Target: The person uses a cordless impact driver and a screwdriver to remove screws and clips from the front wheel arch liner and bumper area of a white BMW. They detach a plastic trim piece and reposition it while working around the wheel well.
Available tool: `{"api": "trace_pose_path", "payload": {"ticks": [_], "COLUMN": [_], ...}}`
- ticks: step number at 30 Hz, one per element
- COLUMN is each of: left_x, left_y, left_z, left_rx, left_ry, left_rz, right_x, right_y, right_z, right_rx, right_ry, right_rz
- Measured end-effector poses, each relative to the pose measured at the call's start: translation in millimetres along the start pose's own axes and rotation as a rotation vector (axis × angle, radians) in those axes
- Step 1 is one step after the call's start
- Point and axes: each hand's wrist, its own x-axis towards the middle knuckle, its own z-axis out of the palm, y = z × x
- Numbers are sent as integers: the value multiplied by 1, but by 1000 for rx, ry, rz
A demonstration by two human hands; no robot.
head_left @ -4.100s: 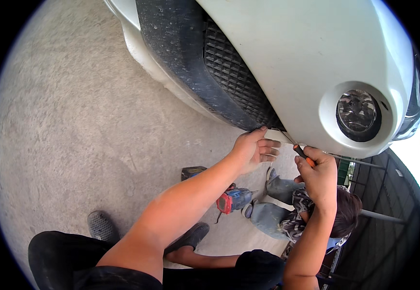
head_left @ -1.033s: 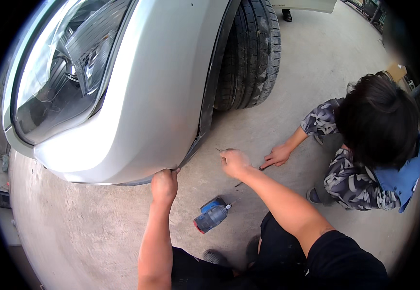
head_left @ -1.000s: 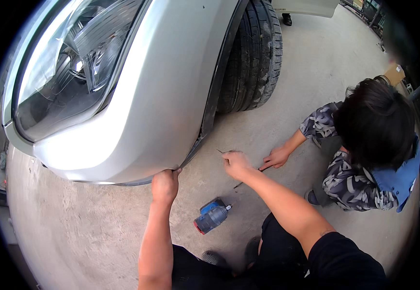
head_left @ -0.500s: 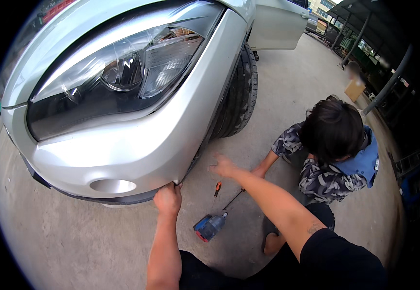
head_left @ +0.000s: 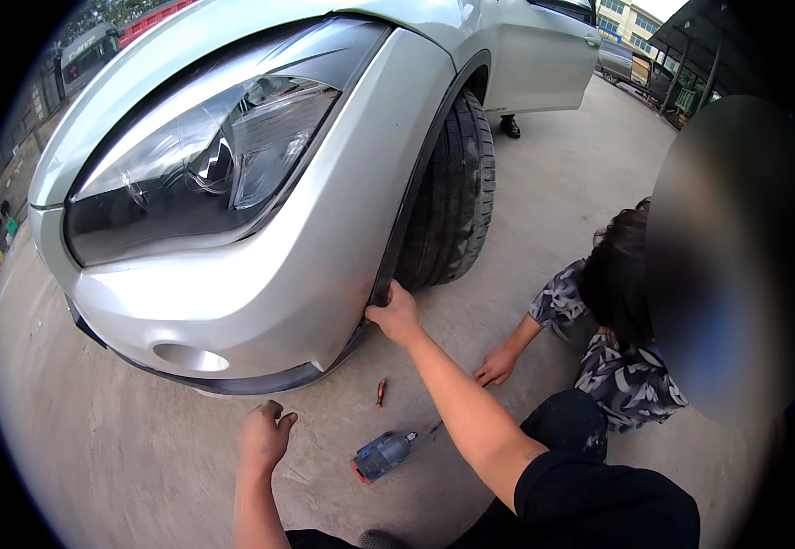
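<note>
My right hand (head_left: 397, 316) grips the black wheel arch trim (head_left: 386, 284) at the rear edge of the silver-white bumper (head_left: 260, 316), its fingers behind the edge. Lower left, my left hand (head_left: 264, 437) hangs in the air in front of the bumper. It holds nothing; the fingers are loosely curled, with a gap between thumb and forefinger. Below my right forearm a blue-grey power tool with a red base (head_left: 384, 456) lies on the concrete. A small orange-and-black screwdriver (head_left: 381, 392) lies between the tool and the bumper.
Behind the trim stands the front tyre (head_left: 457, 197). A headlight (head_left: 205, 165) sits above the bumper. On the right another person (head_left: 617, 265) crouches, one hand (head_left: 495, 366) low on a thin dark rod near my forearm. The car's front door (head_left: 544, 59) is open.
My left hand has let go of the bumper's lower edge and dropped down and left. My right hand has moved up-left from mid-air and taken hold of the arch trim.
</note>
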Motion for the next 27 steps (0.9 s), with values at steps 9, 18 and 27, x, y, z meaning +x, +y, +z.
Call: {"api": "trace_pose_path", "payload": {"ticks": [9, 18, 27], "left_x": [-46, -56, -65], "left_y": [82, 154, 146], "left_z": [-29, 30, 74], "left_rx": [71, 117, 437], "left_ry": [-9, -428, -527], "left_rz": [-195, 111, 161], "right_x": [-7, -12, 1], "right_y": [-36, -53, -47], "right_z": [4, 0, -19], "right_rx": [-118, -211, -332], "right_ry": [-16, -113, -224], "right_rz": [-7, 32, -49]}}
